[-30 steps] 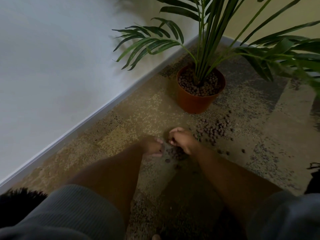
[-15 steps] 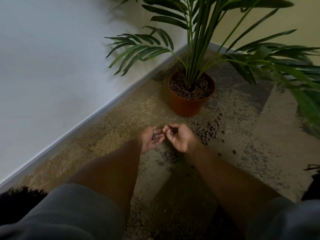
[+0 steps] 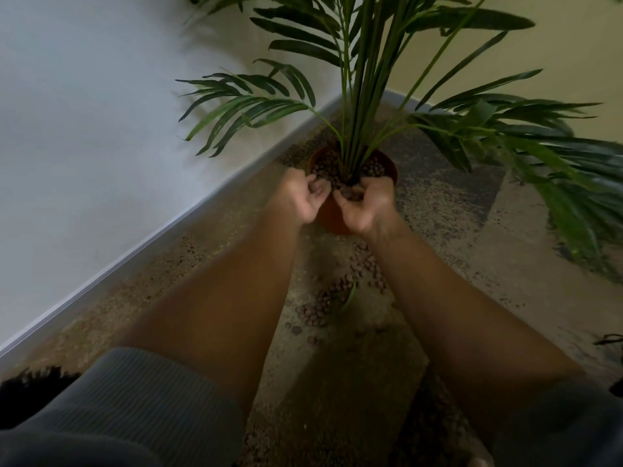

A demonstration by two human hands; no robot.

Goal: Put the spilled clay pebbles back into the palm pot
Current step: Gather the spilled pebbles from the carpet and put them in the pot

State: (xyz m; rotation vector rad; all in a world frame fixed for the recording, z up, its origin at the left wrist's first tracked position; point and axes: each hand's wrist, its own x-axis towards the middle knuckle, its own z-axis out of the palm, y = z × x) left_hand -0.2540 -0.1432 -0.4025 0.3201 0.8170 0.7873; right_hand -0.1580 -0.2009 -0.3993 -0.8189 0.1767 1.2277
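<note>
At centre frame, the left hand (image 3: 301,195) and right hand (image 3: 365,203), fingers curled into cups, each hold small round brown clay pebbles (image 3: 350,194) at the near rim of the terracotta-coloured plastic palm pot (image 3: 332,215); light, hard and prone to rolling, they are probably best scooped, like the spilled clay pebbles (image 3: 323,306) lower on the speckled floor (image 3: 455,264).

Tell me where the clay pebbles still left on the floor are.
In the head view, the spilled pebbles lie on the carpet between the two forearms, just in front of the orange palm pot.
</note>
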